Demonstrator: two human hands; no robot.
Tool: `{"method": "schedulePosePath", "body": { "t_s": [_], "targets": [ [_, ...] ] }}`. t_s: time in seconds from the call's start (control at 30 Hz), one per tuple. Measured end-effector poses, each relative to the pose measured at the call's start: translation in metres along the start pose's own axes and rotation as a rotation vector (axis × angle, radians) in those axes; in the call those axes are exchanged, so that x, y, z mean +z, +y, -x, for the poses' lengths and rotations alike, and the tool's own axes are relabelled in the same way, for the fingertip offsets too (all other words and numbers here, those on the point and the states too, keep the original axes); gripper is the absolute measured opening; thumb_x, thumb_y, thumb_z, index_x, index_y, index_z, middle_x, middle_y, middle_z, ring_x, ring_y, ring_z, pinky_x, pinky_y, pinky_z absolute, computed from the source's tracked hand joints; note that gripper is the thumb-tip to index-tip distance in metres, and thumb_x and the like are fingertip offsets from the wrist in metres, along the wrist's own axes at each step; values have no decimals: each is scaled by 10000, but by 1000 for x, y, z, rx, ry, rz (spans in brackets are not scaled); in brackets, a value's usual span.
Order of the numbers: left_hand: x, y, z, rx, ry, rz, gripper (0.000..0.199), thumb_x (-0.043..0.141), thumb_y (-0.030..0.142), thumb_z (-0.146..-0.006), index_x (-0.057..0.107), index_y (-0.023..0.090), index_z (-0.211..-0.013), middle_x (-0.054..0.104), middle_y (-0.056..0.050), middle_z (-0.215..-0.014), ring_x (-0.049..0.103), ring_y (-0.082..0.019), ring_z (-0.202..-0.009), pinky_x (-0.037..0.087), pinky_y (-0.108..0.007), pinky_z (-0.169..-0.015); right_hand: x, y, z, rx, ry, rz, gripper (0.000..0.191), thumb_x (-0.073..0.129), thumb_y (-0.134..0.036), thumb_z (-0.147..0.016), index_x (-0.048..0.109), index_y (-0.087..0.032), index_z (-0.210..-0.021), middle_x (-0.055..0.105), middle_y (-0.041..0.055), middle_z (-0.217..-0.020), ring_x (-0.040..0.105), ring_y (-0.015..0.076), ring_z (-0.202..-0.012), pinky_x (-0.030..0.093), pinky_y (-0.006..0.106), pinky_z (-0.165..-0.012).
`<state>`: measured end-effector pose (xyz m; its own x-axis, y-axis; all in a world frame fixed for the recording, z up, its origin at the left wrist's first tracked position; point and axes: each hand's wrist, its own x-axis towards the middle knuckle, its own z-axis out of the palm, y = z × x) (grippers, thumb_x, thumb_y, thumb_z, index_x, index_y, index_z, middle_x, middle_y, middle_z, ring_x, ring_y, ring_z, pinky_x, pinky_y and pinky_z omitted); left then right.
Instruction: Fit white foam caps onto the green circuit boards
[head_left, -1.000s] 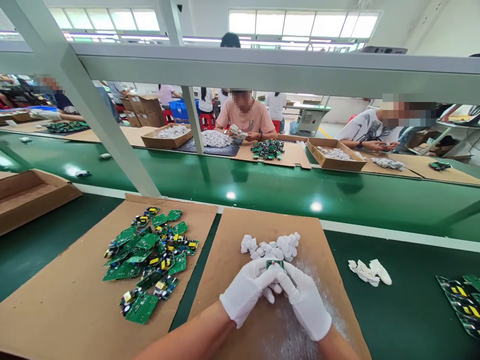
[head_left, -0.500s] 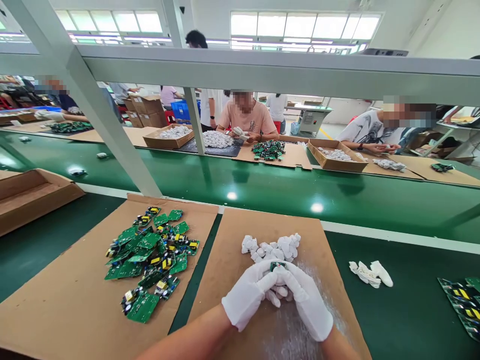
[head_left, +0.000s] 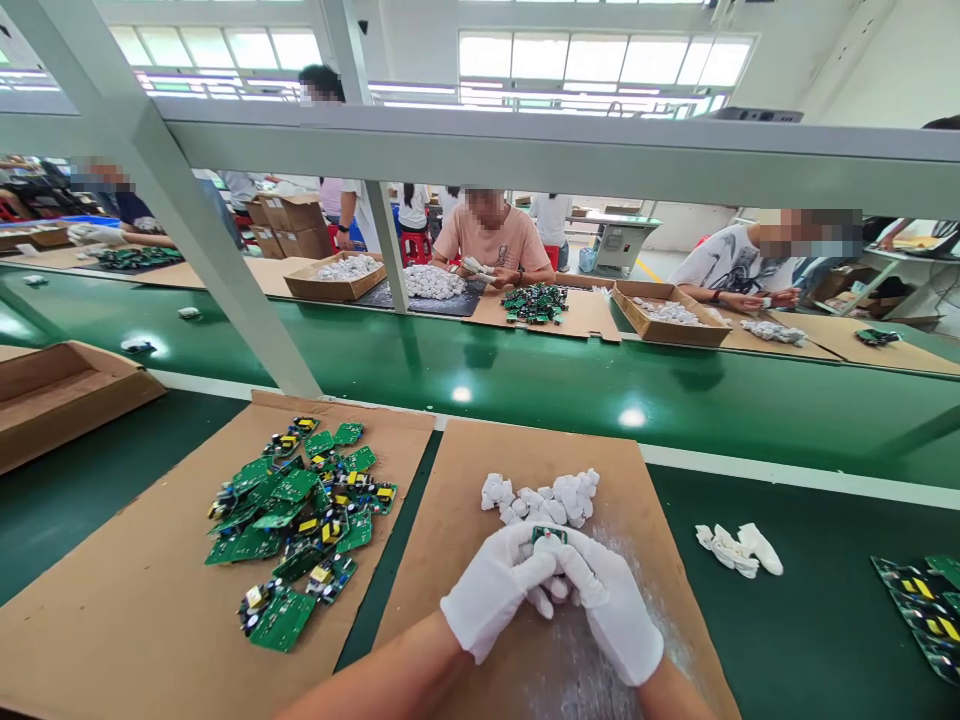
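Together, both gloved hands [head_left: 496,580] [head_left: 613,600] hold a green circuit board [head_left: 549,535].

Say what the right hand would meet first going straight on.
Probably the white lumps just ahead of the right hand, beyond the green board in its grip; depth is unclear.

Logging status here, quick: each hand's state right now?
Left hand: closed, holding a green circuit board.
Right hand: closed, holding the same green circuit board.

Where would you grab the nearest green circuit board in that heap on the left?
That green board is probably best gripped by its near edge, from the near side: cardboard fronts that edge, while bulky components crowd its left and the heap lies beyond.
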<state>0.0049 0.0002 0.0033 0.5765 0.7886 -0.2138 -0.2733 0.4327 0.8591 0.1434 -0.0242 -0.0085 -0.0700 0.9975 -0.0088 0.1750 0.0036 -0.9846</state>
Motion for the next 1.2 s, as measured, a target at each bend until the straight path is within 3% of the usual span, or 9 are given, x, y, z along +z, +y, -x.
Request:
{"method": "schedulePosePath", "body": {
  "t_s": [0.1, 0.23, 0.4, 0.53, 0.6, 0.7, 0.8, 1.03, 1.2],
  "targets": [
    [-1, -2, 0, -10, 22, -24, 269, 594, 351, -754, 551, 108, -860, 576, -52, -669, 538, -97, -569, 444, -174, -456, 2, 1, -1, 22, -54, -29, 421, 356, -452, -888, 656, -180, -1000, 607, 15, -601, 550, 153, -578, 455, 248, -536],
    [-1, -3, 0, -33, -15, 58, 282, 598, 356, -753, 563, 119, -901, 574, -53, -743, 561, -110, -643, 468, -190, -502, -1, 3, -3, -29, -2, 61, 366, 438, -446, -856, 655, -203, -1023, 673, 50, -822, 589, 193, -786, 478, 282, -704],
    [-8, 8, -2, 30, 41, 82, 281, 613, 347, -750, 564, 126, -916, 571, -43, -739, 568, -103, -640, 428, -171, -503, -10, 2, -2, 17, 20, 6, 483, 326, -466, -893, 542, -160, -1198, 662, 33, -670, 554, 138, -528, 441, 245, -482],
    [-21, 25, -3, 146, 209, 243, 348, 635, 328, -737, 498, 203, -1031, 556, -6, -809, 606, -125, -727, 471, -250, -670, -16, 8, -3, -61, 241, 316, 362, 470, -413, -841, 621, -193, -1086, 693, 43, -782, 576, 146, -564, 501, 299, -625],
    [-27, 35, -4, 153, 273, 243, 456, 629, 347, -737, 447, 221, -1135, 540, 3, -783, 619, -148, -734, 476, -285, -686, -14, 15, -5, -154, 246, 515, 290, 511, -339, -818, 643, -208, -1040, 700, 41, -819, 601, 162, -598, 516, 323, -665],
    [-34, 50, -12, 175, 301, 67, 546, 613, 378, -739, 408, 201, -1213, 565, -22, -801, 609, -149, -747, 474, -285, -672, -7, 25, -8, -360, 185, 700, 362, 451, -197, -824, 570, -238, -1164, 620, 39, -1159, 629, 196, -908, 492, 353, -857],
    [-45, 68, -35, 237, 334, -302, 513, 596, 409, -735, 478, 160, -1168, 623, -63, -856, 591, -149, -784, 464, -282, -690, -2, 31, -12, -471, 100, 820, 482, 427, -110, -790, 499, -230, -1252, 529, 32, -1284, 512, 208, -1148, 430, 363, -972],
    [-88, 82, -128, 244, 479, -646, 404, 584, 280, -770, 520, 89, -1120, 653, -91, -908, 601, -156, -836, 441, -335, -826, -12, 34, -17, -444, 174, 911, 443, 404, -125, -822, 502, -221, -1243, 562, 45, -1245, 506, 200, -1152, 428, 360, -979],
    [-109, 76, -170, 183, 569, -883, 292, 510, 335, -833, 561, 144, -1048, 583, -76, -1090, 553, -189, -987, 426, -424, -882, -13, 36, -23, -479, 61, 981, 552, 377, -55, -790, 413, -205, -1319, 487, 35, -1325, 459, 190, -1199, 395, 331, -1009]
  ]
}}
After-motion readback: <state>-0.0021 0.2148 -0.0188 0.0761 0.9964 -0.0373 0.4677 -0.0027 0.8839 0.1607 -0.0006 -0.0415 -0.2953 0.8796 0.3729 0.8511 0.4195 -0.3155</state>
